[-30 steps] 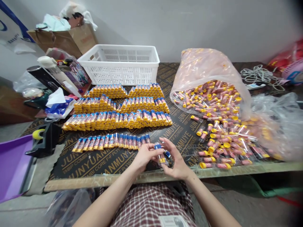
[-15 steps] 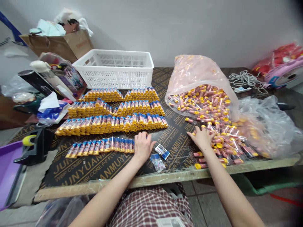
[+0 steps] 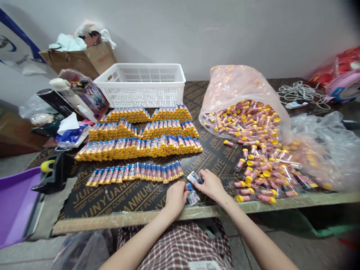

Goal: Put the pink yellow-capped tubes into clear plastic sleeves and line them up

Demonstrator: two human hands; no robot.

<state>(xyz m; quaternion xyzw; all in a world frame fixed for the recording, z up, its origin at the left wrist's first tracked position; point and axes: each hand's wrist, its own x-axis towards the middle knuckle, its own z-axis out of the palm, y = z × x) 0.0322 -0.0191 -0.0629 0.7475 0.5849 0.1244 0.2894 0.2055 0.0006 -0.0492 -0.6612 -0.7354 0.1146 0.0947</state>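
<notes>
My left hand [image 3: 177, 195] is closed at the small clear packet with a blue end [image 3: 192, 195] near the table's front edge. Just right of it, my right hand [image 3: 208, 183] pinches at the blue-and-white packet [image 3: 193, 177]; its fingertips partly hide what they hold. Left of the hands lies a row of blue-and-yellow tubes [image 3: 132, 172], with stacked rows of the same tubes [image 3: 140, 147] behind. A loose pile of yellow-capped pink tubes [image 3: 258, 176] lies to the right, below the open plastic bag [image 3: 239, 84] of more such tubes.
At the back stands a white basket [image 3: 140, 92]. A tape dispenser [image 3: 53, 174] and purple dustpan [image 3: 17, 206] are at the left, near bottles and a paper bag [image 3: 92, 58]. Cables [image 3: 300, 93] and a pink fan [image 3: 343, 86] lie back right.
My right hand has moved left from the pink tubes to the blue-and-white packet. My left hand has left the front row's right end, where more tubes now show, and come down to the clear packet.
</notes>
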